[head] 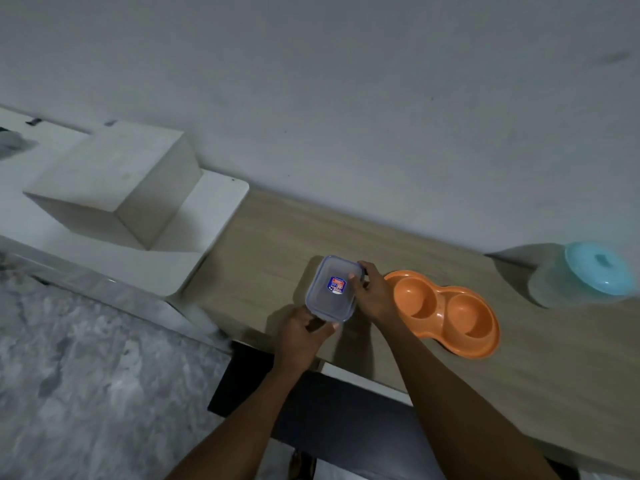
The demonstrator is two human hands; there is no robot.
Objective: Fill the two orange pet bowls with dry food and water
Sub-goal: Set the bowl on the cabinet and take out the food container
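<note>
On a wooden counter [346, 237], a double orange pet bowl [445, 311] sits empty just right of a lidded plastic box [332, 289]. The left hand [301, 336] grips the box's near corner; the right hand [374, 294] clasps its far side. A clear jug [581, 275] with a blue lid [601, 268] stands at the far right, its contents indistinct.

container lid [332, 289], sticker [337, 285] print unreadable
</note>
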